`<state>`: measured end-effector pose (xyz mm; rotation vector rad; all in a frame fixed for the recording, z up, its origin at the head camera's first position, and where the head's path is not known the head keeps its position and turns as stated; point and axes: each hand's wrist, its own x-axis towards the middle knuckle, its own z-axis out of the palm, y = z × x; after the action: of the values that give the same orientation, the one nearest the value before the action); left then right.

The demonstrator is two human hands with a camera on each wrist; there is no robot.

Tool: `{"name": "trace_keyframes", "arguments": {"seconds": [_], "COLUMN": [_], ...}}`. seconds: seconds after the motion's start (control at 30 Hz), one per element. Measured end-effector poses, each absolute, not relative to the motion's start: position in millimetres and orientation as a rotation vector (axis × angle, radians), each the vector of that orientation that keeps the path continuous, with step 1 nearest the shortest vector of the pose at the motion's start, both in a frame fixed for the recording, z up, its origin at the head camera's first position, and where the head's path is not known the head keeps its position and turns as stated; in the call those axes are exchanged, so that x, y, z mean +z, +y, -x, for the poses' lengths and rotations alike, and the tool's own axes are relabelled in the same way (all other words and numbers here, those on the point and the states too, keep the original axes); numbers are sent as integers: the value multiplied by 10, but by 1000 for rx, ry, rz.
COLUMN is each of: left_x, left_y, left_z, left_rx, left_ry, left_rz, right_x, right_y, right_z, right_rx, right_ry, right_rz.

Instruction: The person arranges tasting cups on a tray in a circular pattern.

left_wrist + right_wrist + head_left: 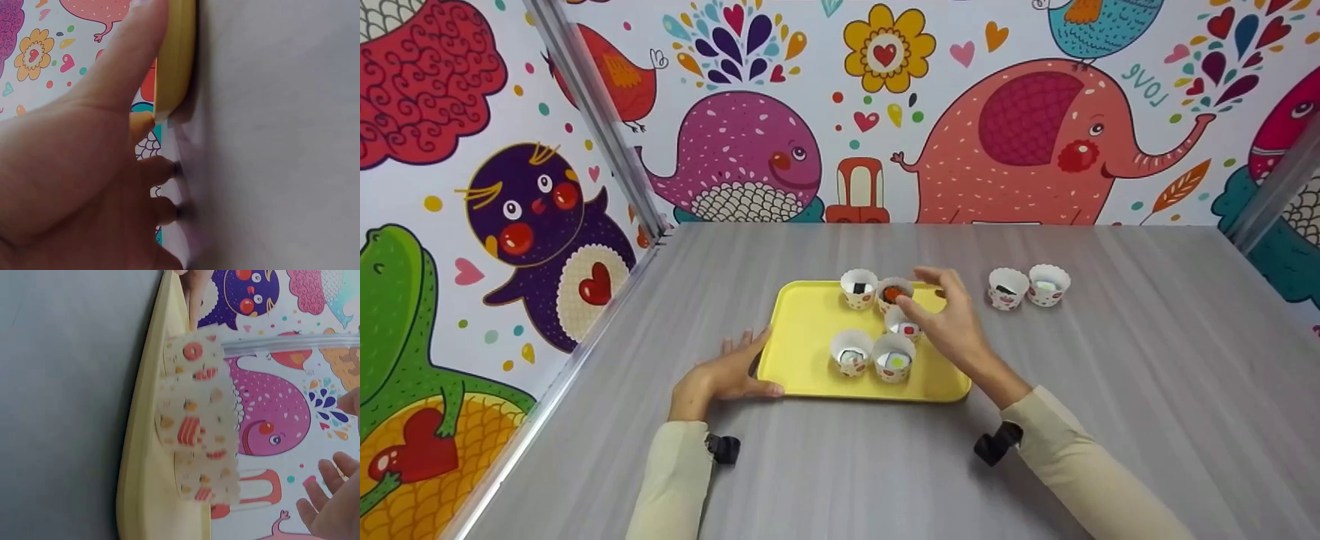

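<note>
On the yellow tray point(802, 330) stand several scalloped paper baking cups, each with a small sushi-like piece inside. The cup with an orange piece point(894, 291) is at the tray's back, beside a cup with a black-banded piece point(859, 289). My right hand point(956, 322) hovers above the tray's right side, thumb near the orange-piece cup; in the right wrist view its fingers are spread, holding nothing. My left hand point(727, 371) touches the tray's front left corner, thumb along the front and other fingers at the left side. Its lower fingertips point(169, 211) reach the table.
Two more paper cups, one with a dark-topped piece point(1006, 289) and one with a pale piece point(1048, 286), stand on the grey table point(1125, 360) to the right of the tray. Walls printed with cartoon animals point(1012, 150) border the table.
</note>
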<state>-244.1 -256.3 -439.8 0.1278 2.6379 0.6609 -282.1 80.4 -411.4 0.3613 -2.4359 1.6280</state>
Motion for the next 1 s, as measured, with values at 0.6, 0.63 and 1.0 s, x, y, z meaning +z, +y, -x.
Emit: {"name": "trace_keyframes", "arguments": {"seconds": [0.6,0.63,1.0], "left_x": [-4425,-4418,-4401], "left_y": [-2554,-2555,-2559], "left_z": [2444,2444,2450], "left_rx": [699,698,671], "left_ry": [2629,2632,2644], "left_rz": [-160,-160,-128], "right_x": [-4306,-4318,-4326], "right_y": [1504,1551,1979], "right_z": [2898,2909,3008], "right_rx": [1396,1384,1300], "right_ry": [-2363,-2365,-2375], "right_rz": [-246,-237,-152]}}
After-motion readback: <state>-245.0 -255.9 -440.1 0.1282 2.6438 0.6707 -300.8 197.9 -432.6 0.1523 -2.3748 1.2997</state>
